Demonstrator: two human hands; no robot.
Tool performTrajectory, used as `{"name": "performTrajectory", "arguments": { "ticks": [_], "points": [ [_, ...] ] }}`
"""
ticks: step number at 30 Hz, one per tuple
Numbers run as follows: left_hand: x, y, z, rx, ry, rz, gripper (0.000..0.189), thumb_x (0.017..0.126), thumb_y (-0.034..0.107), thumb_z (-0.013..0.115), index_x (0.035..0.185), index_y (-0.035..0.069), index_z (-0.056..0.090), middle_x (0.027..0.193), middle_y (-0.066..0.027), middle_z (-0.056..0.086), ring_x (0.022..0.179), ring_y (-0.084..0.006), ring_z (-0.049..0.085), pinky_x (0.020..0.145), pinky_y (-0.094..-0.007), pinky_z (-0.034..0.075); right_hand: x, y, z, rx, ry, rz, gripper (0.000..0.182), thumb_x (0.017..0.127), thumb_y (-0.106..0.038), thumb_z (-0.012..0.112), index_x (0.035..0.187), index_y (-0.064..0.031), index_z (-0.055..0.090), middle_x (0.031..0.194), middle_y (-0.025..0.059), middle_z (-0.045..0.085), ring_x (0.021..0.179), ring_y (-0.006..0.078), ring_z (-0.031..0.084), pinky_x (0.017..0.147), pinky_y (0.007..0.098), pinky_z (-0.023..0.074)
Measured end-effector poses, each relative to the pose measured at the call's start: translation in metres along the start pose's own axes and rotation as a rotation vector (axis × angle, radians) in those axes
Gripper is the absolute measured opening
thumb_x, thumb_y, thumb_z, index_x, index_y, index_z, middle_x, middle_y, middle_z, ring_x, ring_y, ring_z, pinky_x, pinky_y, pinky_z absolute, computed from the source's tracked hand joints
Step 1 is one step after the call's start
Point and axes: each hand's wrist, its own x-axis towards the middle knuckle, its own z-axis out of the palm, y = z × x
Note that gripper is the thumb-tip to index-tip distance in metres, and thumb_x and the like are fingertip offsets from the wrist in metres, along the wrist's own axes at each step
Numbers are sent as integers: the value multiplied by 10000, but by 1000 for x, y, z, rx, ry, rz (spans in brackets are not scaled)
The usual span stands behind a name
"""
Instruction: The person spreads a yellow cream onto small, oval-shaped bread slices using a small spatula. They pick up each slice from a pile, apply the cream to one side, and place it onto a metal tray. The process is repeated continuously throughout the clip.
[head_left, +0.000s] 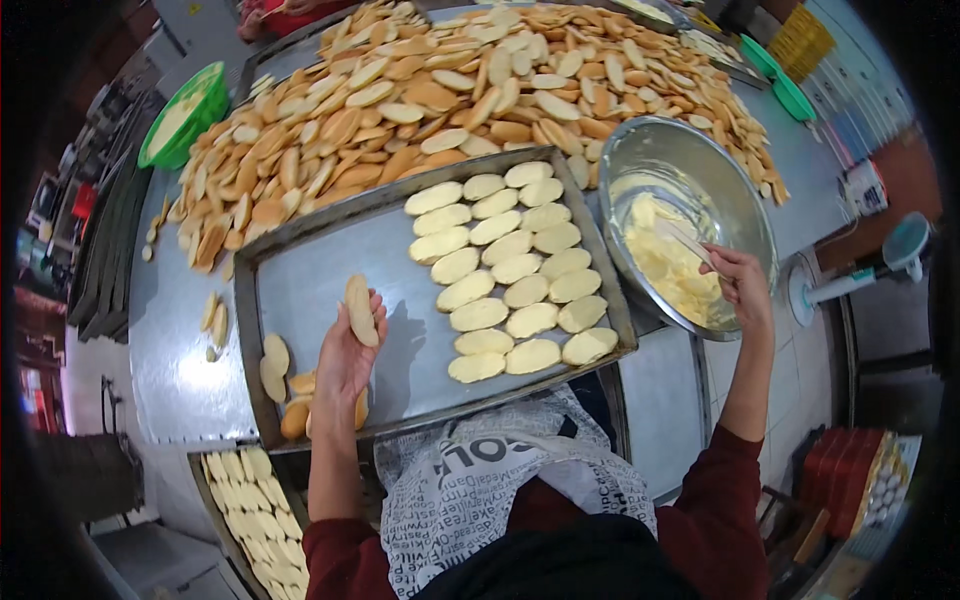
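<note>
On my left hand (352, 349) lies an oval bread slice (361, 309), held over a metal baking tray (315, 270). Rows of slices coated with pale yellow cream (517, 270) cover the tray's right part. Several loose bread pieces (275, 366) sit in its lower left corner, some partly hidden by my left forearm. My right hand (739, 281) grips a light, flat spreader (686, 238), whose far end reaches into the cream (660, 262) in a large steel bowl (731, 180) right of the tray.
A large heap of sliced bread (420, 105) covers the table (169, 337) behind the tray. A green basin (214, 94) stands at the back left. Another tray of coated slices (255, 510) is low at the left. Part of another person (285, 15) shows at the far edge.
</note>
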Motion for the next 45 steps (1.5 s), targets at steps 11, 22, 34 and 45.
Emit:
{"name": "performTrajectory", "arguments": {
  "ticks": [11, 22, 34, 45],
  "points": [
    [-6, -32, 86, -85, -230, -77, 496, 977, 275, 512, 1371, -1, 389, 1244, -123, 536, 1163, -205, 515, 1039, -345, 418, -54, 22, 156, 168, -100, -398, 269, 910, -127, 620, 1153, -20, 662, 938, 69, 695, 631, 41, 456, 568, 185, 397],
    [-15, -34, 103, -81, -308, -75, 529, 915, 233, 616, 1354, 15, 416, 1223, -64, 568, 1103, -152, 577, 961, -276, 492, -67, 39, 239, 58, -36, -998, 383, 779, 130, 650, 1080, -100, 713, 961, 104, 657, 788, 172, 587, 660, 256, 473],
    [-15, -32, 96, -167, -343, -75, 560, 900, 174, 610, 1387, 80, 350, 1277, -71, 533, 1120, -188, 574, 972, -318, 489, -53, 48, 228, -245, -38, -1197, 469, 609, 107, 621, 1011, -103, 741, 935, 109, 680, 716, 225, 609, 605, 298, 429],
    [-8, -22, 89, -34, -292, 11, 502, 901, 206, 630, 1334, 126, 389, 1274, -51, 527, 1132, -187, 566, 955, -346, 505, -66, 21, 195, -444, -1, -1309, 478, 556, 40, 589, 974, -126, 751, 902, 81, 693, 606, 201, 561, 557, 304, 381]
  ]
}}
